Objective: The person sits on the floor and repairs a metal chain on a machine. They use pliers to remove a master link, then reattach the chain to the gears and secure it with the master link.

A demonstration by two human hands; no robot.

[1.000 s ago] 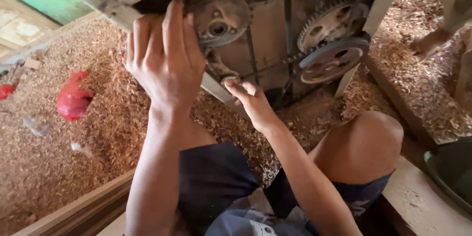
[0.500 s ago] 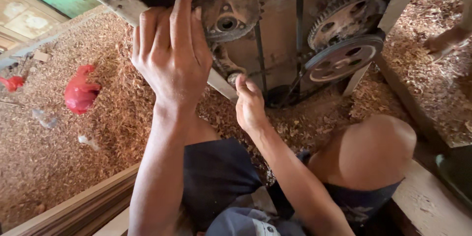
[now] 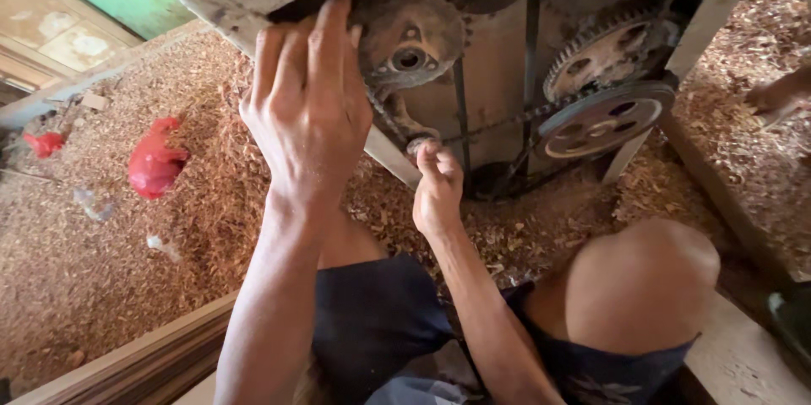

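A worn machine (image 3: 498, 76) stands in front of me with its side open, showing rusty toothed sprockets, a chain and a grey pulley (image 3: 604, 122). My left hand (image 3: 306, 109) lies flat on the machine's lower left edge, fingers reaching up beside the upper left sprocket (image 3: 410, 42). Lower down, my right hand (image 3: 437, 190) has its fingers closed around a small round part (image 3: 420, 146) under that sprocket, by the chain. What the part is I cannot tell. My knees, in dark shorts, frame the bottom of the view.
Sawdust and wood shavings (image 3: 127, 270) cover the floor. A red rag (image 3: 155, 164) lies at the left, a smaller red scrap (image 3: 44, 143) farther left. Wooden planks (image 3: 144, 363) run along the bottom left. Another person's foot (image 3: 777, 99) shows at the right edge.
My right hand has moved up from the sawdust to the small part under the sprocket and closed on it. My left hand stays on the machine. The view has drawn closer.
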